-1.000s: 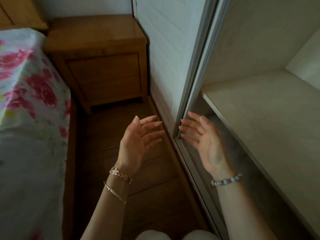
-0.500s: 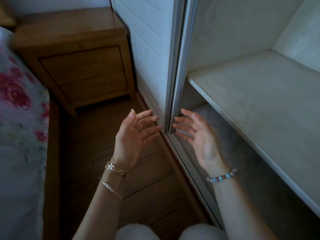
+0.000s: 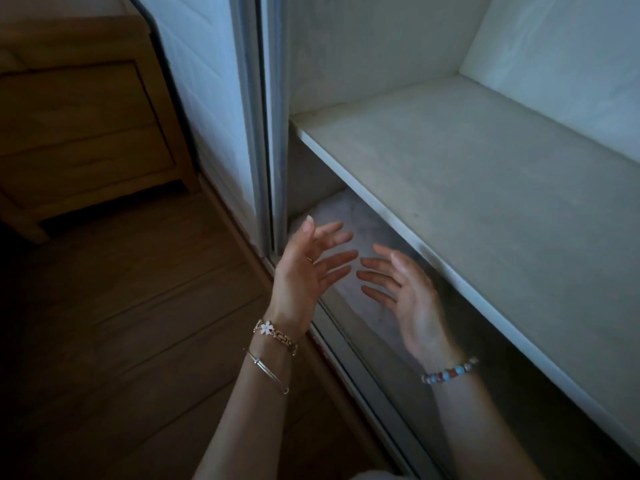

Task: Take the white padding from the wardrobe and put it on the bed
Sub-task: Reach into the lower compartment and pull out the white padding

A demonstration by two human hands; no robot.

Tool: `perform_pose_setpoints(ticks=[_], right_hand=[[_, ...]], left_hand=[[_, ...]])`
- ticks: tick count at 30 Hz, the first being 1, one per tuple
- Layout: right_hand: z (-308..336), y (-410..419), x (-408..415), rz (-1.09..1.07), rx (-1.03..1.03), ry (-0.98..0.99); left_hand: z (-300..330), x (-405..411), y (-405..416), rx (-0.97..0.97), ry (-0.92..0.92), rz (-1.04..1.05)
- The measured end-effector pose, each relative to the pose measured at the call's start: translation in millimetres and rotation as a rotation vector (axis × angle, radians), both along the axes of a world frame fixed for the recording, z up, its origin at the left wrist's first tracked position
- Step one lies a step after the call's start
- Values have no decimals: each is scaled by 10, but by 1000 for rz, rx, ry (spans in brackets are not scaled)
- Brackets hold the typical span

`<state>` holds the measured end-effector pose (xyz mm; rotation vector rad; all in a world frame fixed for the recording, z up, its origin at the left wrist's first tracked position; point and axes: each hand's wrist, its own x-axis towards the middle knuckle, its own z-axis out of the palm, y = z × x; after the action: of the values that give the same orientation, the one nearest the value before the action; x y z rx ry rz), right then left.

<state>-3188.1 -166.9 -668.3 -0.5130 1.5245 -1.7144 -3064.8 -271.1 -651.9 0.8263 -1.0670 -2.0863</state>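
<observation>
The white padding [image 3: 349, 216] lies in the bottom compartment of the open wardrobe, mostly hidden under a bare white shelf [image 3: 467, 188]. My left hand [image 3: 304, 271] and my right hand [image 3: 405, 292] are held just above the padding's near end, palms facing each other, fingers spread, holding nothing. Whether either hand touches the padding is unclear. The bed is out of view.
The wardrobe's sliding door frame [image 3: 266, 116] stands upright just left of my hands, with its floor track [image 3: 363, 368] running toward me. A wooden bedside cabinet [image 3: 83, 123] stands at the left on the wooden floor [image 3: 138, 341].
My view has swung right, so the bed has left the frame. Both hands have moved right, from in front of the door frame into the wardrobe's lower opening.
</observation>
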Motion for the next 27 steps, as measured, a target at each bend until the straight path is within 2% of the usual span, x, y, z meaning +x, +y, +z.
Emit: perform_pose_setpoints(ticks=[7,17,20,27], right_hand=[[-438,398,-405,-127,97,-31],[-1008,606,-818,-299,206,219],[-1157,615,-872,-317,198,314],[-1277,596,-877,-288,193,387]], left_hand=[[-676,-506,225,158,26,-44],[-1481,-937,764,388,44,-94],[-1642,-965,836,457,66,-80],[-1675,-1043,825,463,112,-73]])
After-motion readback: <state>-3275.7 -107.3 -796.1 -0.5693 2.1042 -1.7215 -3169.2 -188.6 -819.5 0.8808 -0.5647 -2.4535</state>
